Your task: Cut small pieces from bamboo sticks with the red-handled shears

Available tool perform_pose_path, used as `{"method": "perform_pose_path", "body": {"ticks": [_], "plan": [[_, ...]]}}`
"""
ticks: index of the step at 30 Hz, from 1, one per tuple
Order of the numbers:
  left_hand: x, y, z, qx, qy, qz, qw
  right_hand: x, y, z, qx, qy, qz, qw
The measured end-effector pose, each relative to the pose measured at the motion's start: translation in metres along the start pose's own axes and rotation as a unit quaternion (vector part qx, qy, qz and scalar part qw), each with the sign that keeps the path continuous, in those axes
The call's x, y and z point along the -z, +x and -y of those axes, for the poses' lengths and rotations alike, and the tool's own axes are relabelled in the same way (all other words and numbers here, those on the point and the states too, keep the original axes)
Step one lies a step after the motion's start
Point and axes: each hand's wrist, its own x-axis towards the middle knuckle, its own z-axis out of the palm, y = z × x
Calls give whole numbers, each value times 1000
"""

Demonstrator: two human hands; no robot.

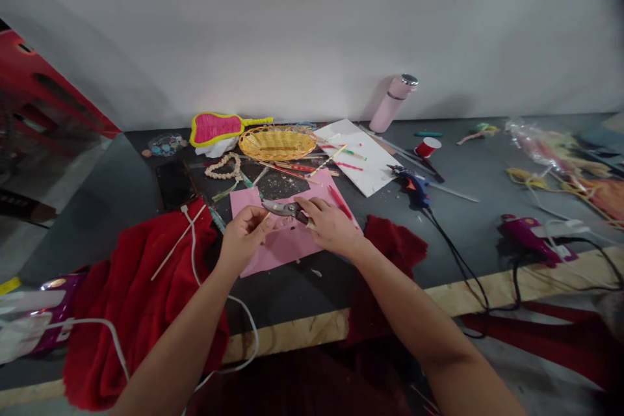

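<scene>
My right hand (pixel 334 226) is closed around the handles of pruning shears (pixel 281 208), their metal blades pointing left. My left hand (pixel 242 237) pinches a short thin wooden stick (pixel 266 217) just below the blades. I cannot tell whether the blades touch the stick. Beneath both hands lies a pink sheet of paper (pixel 273 255) with small scraps on it. A red pen-like stick (pixel 340 200) rests on the sheet beside my right hand.
A wicker basket (pixel 277 144), a heart-shaped braid (pixel 213 170) and a pink bottle (pixel 389 107) stand or lie behind. Right of the white paper (pixel 366 183) is a blue glue gun (pixel 412 185) with its cord. Red cloth (pixel 146 266) and a white cable (pixel 251 320) lie near the front edge.
</scene>
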Motion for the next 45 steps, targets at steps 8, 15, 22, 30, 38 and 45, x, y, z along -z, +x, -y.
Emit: {"method": "perform_pose_path", "body": {"ticks": [8,15,22,30,38,45], "plan": [[1,-2,3,24,2,3,1000,1,-1,-5,31,26,33,999],[5,0,-3,89,-126,84,984,-1,0,-8,68,46,30,996],[3,-2,-8,89,-151,71,982,0,0,-5,53,43,9,998],[1,-1,0,39,-90,36,995,1,1,-1,19,-6,9,1000],[8,-1,-5,109,-147,127,975,1,0,-8,67,48,29,996],[15,1,-12,194,-189,190,943,-2,0,-10,91,59,21,994]]}}
